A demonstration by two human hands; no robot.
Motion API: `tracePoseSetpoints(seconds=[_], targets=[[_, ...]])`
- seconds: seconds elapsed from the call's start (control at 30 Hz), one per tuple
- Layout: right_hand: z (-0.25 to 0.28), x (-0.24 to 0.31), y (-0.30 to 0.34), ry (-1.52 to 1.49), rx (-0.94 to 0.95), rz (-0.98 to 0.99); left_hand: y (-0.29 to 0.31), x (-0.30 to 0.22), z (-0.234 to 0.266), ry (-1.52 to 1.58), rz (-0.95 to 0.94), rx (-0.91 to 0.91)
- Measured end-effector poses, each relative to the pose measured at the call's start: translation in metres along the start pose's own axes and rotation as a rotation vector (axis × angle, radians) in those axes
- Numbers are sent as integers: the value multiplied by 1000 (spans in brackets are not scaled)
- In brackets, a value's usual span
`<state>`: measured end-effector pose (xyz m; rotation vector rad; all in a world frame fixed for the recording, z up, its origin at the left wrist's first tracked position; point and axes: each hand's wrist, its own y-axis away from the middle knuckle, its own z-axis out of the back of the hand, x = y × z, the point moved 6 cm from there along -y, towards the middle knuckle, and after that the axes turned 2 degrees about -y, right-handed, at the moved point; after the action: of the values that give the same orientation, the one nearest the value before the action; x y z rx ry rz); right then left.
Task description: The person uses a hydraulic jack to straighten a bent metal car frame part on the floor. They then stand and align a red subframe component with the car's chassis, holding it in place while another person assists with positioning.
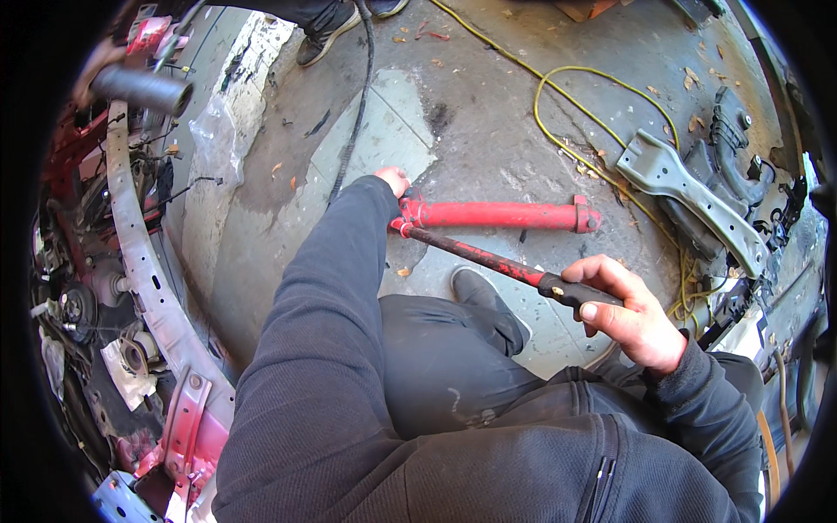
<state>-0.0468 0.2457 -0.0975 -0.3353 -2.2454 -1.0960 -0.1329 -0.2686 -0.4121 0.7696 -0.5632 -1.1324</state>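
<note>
A red hydraulic hand pump [497, 215] lies on the floor in front of my legs, its long cylinder pointing right. My right hand [641, 318] is closed around the black grip of the pump's worn red lever [475, 253], which slants from the pump head toward me. At the left end of the pump, my left hand [395, 179] is curled beside the pump head. My sleeve and the hand itself hide most of its fingers, and what they grip does not show. A black hose [356, 131] runs from near that hand toward the far side.
On the left stands a stripped car front with a curved metal beam [148, 253]. A dark grey cylinder [142, 91] is above it. Another person's shoe [328, 35] is at the far edge. A yellow cable [558, 71] loops across the floor; a grey metal bracket [689, 192] lies among parts at right.
</note>
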Motion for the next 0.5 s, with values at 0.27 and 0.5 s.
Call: tracePoseSetpoints(seconds=[0.27,0.5], targets=[[0,-1,-1,-19,8,31,5,-16,7,-247,-31,-85],[0,-5,0,-3,0,50,2,-17,12,-224,-49,-146]])
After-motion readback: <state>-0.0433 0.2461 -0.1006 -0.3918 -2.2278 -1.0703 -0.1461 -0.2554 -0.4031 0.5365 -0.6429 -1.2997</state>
